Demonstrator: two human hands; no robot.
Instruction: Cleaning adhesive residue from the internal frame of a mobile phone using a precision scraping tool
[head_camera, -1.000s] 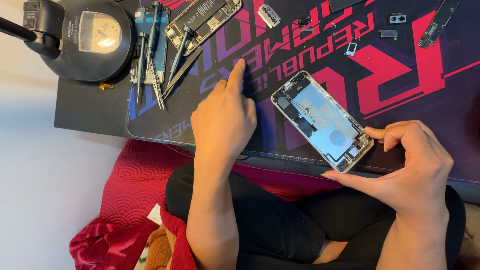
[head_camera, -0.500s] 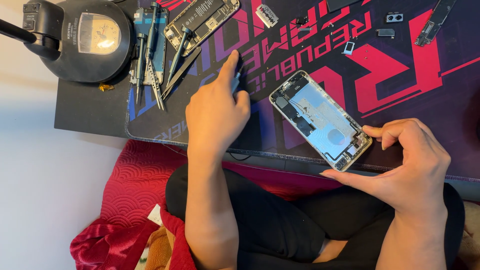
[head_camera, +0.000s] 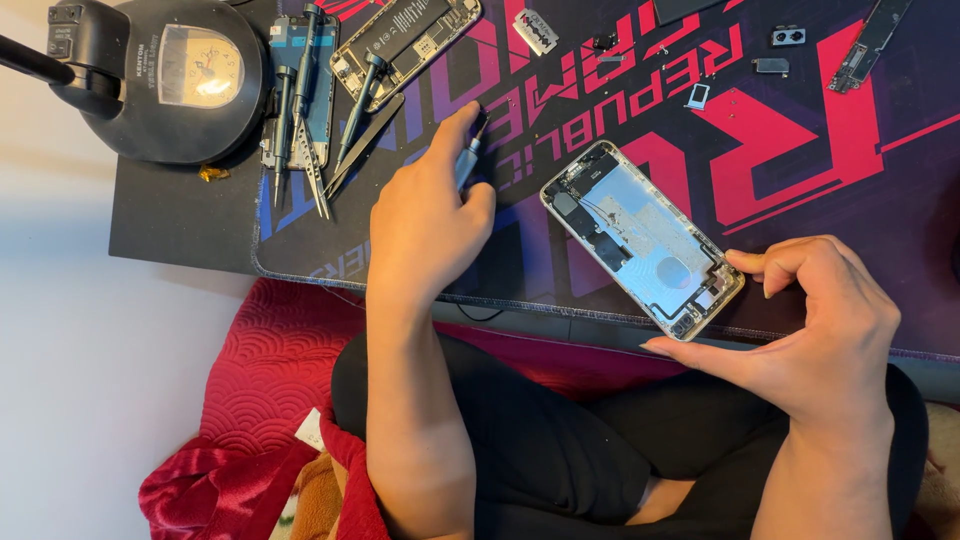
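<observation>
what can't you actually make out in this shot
Head view only:
- Screwdriver in the left hand: only the grey shaft shows; its tip is too small to make out and the fingers hide the handle.
- Opened phone shell: its lower corner is hidden by the right hand; the screws are too small to see.
- Circuit board: cut off by the top edge.
- Lamp: its arm runs off the left edge.

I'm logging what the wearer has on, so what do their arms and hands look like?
Both forearms are bare, with no sleeves in view. The left hand and the right hand wear no gloves, and no rings, watch or bracelets show. The fingernails look short and unpainted.
</observation>
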